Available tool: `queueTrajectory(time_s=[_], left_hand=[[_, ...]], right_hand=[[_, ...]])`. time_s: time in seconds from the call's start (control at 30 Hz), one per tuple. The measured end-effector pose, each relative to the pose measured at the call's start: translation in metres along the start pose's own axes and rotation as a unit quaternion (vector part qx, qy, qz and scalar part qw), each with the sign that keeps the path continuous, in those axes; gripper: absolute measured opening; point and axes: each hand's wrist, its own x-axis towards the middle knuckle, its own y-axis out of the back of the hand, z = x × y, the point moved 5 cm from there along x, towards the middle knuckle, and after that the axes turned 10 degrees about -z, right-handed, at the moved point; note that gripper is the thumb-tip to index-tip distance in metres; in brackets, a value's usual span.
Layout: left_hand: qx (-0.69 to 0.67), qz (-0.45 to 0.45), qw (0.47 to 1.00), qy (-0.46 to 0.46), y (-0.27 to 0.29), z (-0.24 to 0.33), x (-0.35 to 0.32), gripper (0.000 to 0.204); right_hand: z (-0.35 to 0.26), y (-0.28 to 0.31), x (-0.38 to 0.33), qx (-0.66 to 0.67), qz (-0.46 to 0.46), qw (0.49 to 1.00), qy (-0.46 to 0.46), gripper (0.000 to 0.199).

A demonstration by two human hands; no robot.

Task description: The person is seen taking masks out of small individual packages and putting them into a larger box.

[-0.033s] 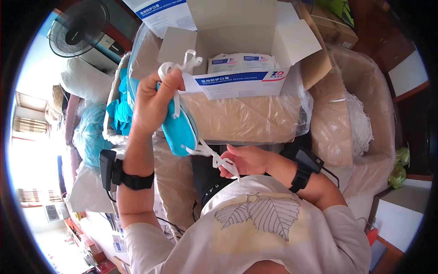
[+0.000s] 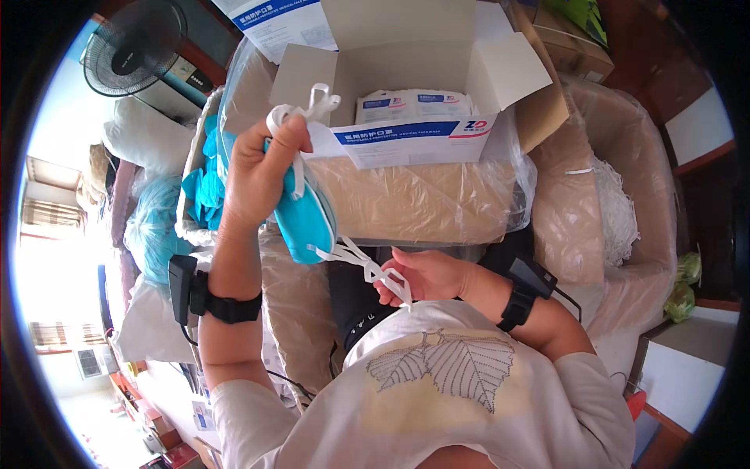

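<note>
My left hand is closed round the upper end of a stack of blue face masks, its thumb on top. White tie straps loop up past the thumb, and one hangs down over the masks. From the stack's lower end more white straps run to my right hand. Its fingers are curled against those straps, with the thumb raised. The stack hangs tilted in front of a carton wrapped in plastic. Beyond it stands an open white box with packed mask packets inside.
At left, a lined container holds blue masks beside a tied bag of blue items. A plastic-lined carton at right holds a heap of white straps. A fan stands at the far left. Black bands with devices sit on both forearms.
My left hand and the mask stack have shifted slightly left and up. The straps between the stack and my right hand spread a little more. My right hand stays almost in place.
</note>
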Motion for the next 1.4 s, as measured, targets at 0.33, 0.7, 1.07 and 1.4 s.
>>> queueTrajectory(time_s=[0.33,0.7,1.07,1.4], left_hand=[[0.159,0.102,0.981,0.042,0.075,-0.04,-0.023,0.027],[-0.075,-0.441,0.882,0.146,-0.128,-0.098,-0.1,0.039],[-0.023,-0.48,0.87,-0.114,-0.118,-0.046,-0.119,0.034],[0.013,-0.471,0.862,-0.19,-0.103,-0.017,-0.113,0.032]], right_hand=[[0.006,-0.001,-0.03,-0.138,0.05,0.987,-0.067,0.027],[-0.053,-0.045,-0.017,-0.764,0.144,0.629,-0.02,0.021],[-0.029,-0.09,-0.069,-0.594,0.043,0.759,-0.262,0.026],[-0.031,-0.106,-0.096,-0.472,0.016,0.831,-0.294,0.028]])
